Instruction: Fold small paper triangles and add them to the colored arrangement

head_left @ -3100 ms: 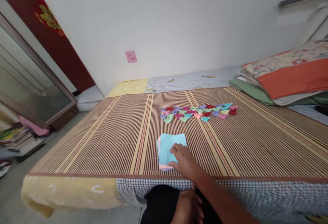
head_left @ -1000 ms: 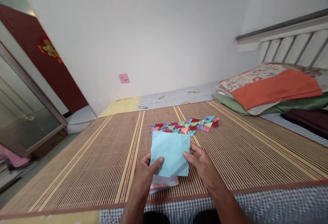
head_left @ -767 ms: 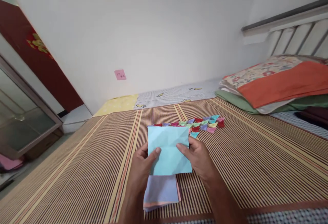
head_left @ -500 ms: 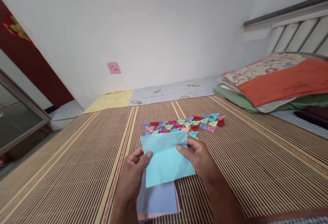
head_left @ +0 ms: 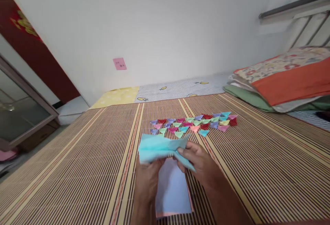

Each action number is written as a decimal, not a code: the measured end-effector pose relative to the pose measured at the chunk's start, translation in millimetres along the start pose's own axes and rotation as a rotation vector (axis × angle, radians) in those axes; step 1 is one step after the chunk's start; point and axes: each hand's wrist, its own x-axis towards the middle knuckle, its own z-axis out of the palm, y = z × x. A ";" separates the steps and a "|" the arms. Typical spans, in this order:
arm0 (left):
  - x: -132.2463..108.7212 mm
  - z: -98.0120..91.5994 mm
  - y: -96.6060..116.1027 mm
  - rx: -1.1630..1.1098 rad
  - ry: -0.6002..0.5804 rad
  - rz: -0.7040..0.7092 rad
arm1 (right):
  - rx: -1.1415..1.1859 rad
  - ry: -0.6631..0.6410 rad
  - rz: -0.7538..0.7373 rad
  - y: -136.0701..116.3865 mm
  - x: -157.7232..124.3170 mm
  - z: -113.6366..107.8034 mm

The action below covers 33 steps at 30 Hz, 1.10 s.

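Note:
A creased sheet of light blue paper [head_left: 157, 146] is held up in the air between my two hands, its lower edge bent and slightly blurred. My right hand [head_left: 197, 156] pinches its right side, thumb on top. Under the left part of the sheet is my left hand [head_left: 149, 175], with its fingers partly hidden by the paper. Below lies a stack of coloured paper [head_left: 174, 190], lavender-blue on top with pink edges showing. Beyond the sheet, several small folded paper triangles [head_left: 196, 122] in many colours lie in rows on the striped mat [head_left: 103, 156].
Folded bedding [head_left: 291, 74] with an orange and floral cover is piled at the right. A white wall with a pink note [head_left: 120, 64] rises behind the mat. A patterned sheet [head_left: 170, 91] shows along the wall. At the left stands a glass-panelled frame [head_left: 23, 111].
The light blue paper has tipped from facing me to nearly flat and bent. My left hand has moved right and beneath it. The view has shifted a little, showing more triangles.

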 end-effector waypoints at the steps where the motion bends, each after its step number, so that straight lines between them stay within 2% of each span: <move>1: 1.2 0.9 0.5 -0.088 0.005 0.021 | -0.014 -0.041 -0.031 0.4 0.5 -1.2; 3: 3.6 2.4 1.3 -0.300 0.011 0.031 | -0.047 -0.009 -0.116 -0.2 1.8 -4.8; 5: 4.4 3.5 1.6 -0.417 0.017 -0.012 | -0.070 -0.023 -0.181 -1.5 2.6 -7.3; 8: 1.9 4.3 0.5 -0.354 -0.016 -0.053 | -0.126 -0.059 -0.231 -1.6 2.6 -5.3; 11: -1.7 3.7 -1.6 -0.286 -0.112 -0.042 | -0.194 0.105 -0.251 0.7 2.0 -0.1; 13: -3.0 3.0 -2.5 -0.271 -0.133 -0.032 | -0.215 0.189 -0.263 1.2 1.2 2.0; 16: -2.7 2.9 -3.4 -0.276 -0.121 -0.030 | -0.229 0.198 -0.265 -0.5 -0.3 2.3; 21: 0.2 1.4 -7.5 -0.237 -0.167 -0.022 | -0.258 0.149 -0.252 -5.7 -2.2 -1.9; 25: 2.5 -3.9 -10.6 -0.209 -0.130 -0.062 | -0.412 0.210 -0.432 -12.5 -5.0 -10.9; 28: 4.0 -5.6 -9.9 -0.202 -0.126 -0.078 | -0.648 0.092 -0.520 -19.2 -8.9 -17.0; 31: 4.5 -4.0 -7.1 -0.209 -0.155 -0.085 | -0.832 -0.051 -0.500 -22.8 -12.0 -19.3; 33: 3.9 -2.5 -5.1 -0.220 -0.180 -0.084 | -0.848 -0.082 -0.477 -22.2 -11.9 -19.0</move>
